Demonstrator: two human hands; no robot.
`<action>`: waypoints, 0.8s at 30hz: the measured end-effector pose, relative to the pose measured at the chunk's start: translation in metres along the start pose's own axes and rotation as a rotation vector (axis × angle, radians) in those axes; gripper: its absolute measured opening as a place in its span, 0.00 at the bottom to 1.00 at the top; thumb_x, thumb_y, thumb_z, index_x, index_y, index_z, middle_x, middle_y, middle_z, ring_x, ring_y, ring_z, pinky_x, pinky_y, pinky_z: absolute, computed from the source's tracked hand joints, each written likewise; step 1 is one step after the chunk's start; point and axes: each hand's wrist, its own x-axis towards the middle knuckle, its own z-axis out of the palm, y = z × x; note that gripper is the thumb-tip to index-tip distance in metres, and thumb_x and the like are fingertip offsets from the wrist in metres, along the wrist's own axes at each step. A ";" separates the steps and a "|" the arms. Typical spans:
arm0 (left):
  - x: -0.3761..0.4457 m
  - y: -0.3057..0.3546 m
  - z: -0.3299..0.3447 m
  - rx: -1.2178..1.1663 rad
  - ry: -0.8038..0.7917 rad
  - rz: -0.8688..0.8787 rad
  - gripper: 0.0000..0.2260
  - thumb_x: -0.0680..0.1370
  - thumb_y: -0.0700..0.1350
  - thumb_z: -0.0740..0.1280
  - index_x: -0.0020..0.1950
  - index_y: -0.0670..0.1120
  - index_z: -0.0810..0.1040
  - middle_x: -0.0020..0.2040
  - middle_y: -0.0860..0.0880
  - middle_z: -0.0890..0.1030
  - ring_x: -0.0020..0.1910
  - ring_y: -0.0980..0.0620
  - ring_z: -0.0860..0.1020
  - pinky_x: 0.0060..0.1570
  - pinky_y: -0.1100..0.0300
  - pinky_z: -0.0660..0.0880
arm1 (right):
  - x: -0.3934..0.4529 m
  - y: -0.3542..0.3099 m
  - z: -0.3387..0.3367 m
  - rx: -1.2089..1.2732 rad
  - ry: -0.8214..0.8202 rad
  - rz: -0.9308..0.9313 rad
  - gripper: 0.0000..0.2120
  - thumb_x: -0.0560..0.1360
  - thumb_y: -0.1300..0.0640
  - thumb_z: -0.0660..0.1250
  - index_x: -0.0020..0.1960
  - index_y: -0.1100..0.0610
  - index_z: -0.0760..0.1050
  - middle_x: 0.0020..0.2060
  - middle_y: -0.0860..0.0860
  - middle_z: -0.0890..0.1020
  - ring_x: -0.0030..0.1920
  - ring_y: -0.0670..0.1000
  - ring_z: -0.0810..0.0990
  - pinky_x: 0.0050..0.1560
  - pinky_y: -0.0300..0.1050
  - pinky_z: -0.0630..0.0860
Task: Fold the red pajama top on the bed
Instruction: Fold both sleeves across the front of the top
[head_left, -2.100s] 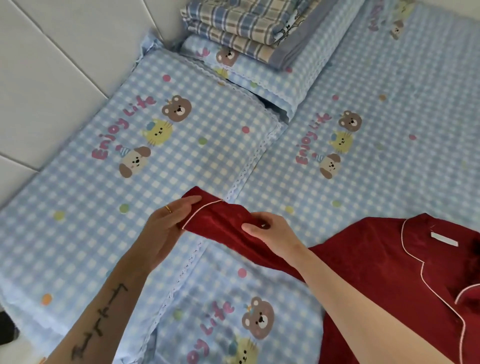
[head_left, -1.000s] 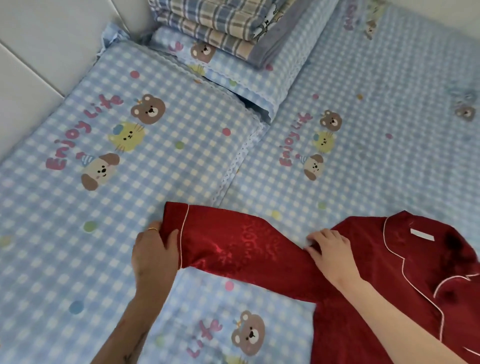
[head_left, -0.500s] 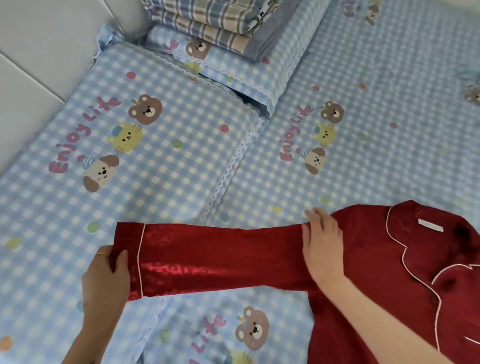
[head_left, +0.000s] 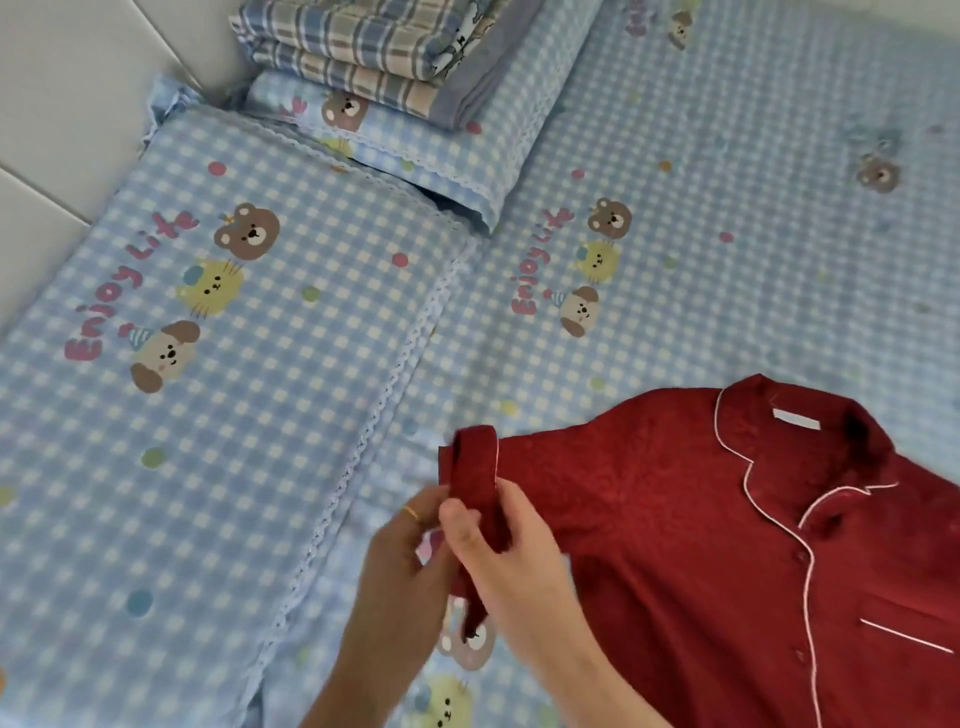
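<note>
The red pajama top with white piping lies front side up on the bed at the lower right, collar and white label toward the far side. Its left sleeve is gathered up and doubled over near the shoulder, the cuff end standing above my fingers. My left hand, with a gold ring, and my right hand are both closed on the bunched sleeve, close together at the lower centre. A strip of the sleeve hangs down between the two hands.
The bed sheet is blue gingham with cartoon animals. A matching pillow lies to the left, edged with lace. A second pillow with a folded plaid blanket on it sits at the far end. White padded wall at upper left.
Half a second ago the sleeve lay stretched flat out to the left, cuff in my left hand, right hand pressing its shoulder end. Now both hands have met and the sleeve is bunched up between them.
</note>
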 end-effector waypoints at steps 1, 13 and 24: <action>-0.005 0.003 0.018 -0.007 -0.096 0.010 0.13 0.72 0.42 0.67 0.49 0.59 0.81 0.42 0.57 0.86 0.39 0.63 0.82 0.36 0.71 0.76 | -0.003 -0.004 -0.010 0.003 0.061 0.006 0.09 0.66 0.43 0.71 0.42 0.45 0.76 0.33 0.45 0.83 0.34 0.43 0.82 0.33 0.37 0.78; -0.022 -0.100 0.136 0.709 -0.023 -0.016 0.29 0.74 0.45 0.67 0.72 0.49 0.61 0.68 0.47 0.69 0.67 0.49 0.66 0.65 0.56 0.67 | 0.013 0.048 -0.314 0.068 0.595 0.256 0.10 0.75 0.48 0.67 0.41 0.51 0.82 0.38 0.47 0.86 0.41 0.50 0.85 0.52 0.52 0.79; -0.003 -0.135 0.215 0.709 0.180 -0.128 0.20 0.73 0.38 0.65 0.63 0.48 0.66 0.57 0.43 0.76 0.53 0.42 0.76 0.54 0.45 0.74 | -0.002 0.151 -0.438 -0.394 0.711 0.304 0.15 0.79 0.51 0.59 0.52 0.62 0.77 0.52 0.62 0.81 0.54 0.63 0.78 0.57 0.57 0.74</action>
